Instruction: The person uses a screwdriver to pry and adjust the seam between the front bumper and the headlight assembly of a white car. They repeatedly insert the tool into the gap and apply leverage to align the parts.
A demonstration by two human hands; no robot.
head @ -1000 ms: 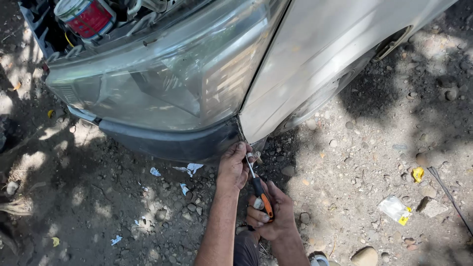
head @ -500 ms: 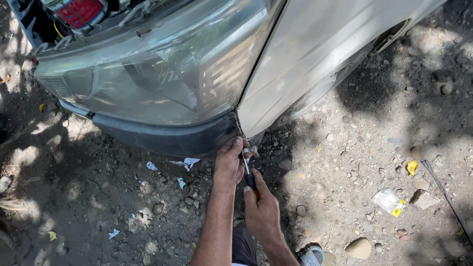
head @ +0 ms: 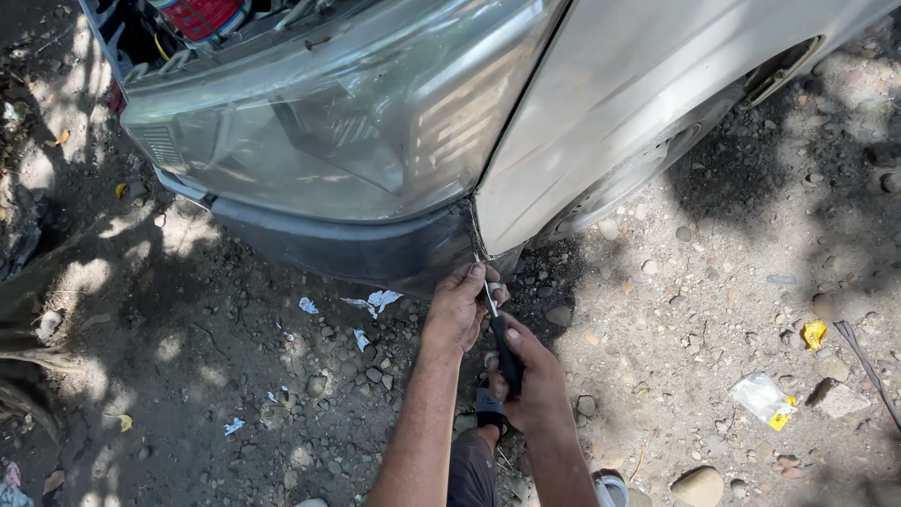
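**Stony dirt ground strewn with litter**

The dirt ground [head: 713, 282] is dry, pebbled and dappled with shade. White paper scraps [head: 374, 302] lie near the bumper. A clear plastic wrapper [head: 765, 399] and a yellow scrap [head: 814, 333] lie to the right, beside a flat stone [head: 838, 399]. A rounded rock [head: 696, 486] sits at the lower edge.

1. Ground [head: 235, 376]: bare packed dirt, strewn with small stones and gravel.
2. Light: strong sun, broken by dappled shade; deep shadow at upper right and left.
3. Litter: white paper scraps [head: 375, 301]; a clear plastic wrapper [head: 765, 399] with yellow trim; a yellow scrap [head: 814, 333].
4. Larger stones: a rounded one [head: 697, 485] at lower right, a flat grey one [head: 838, 399] beside the wrapper.
5. Dry leaves [head: 120, 190] scattered at left.
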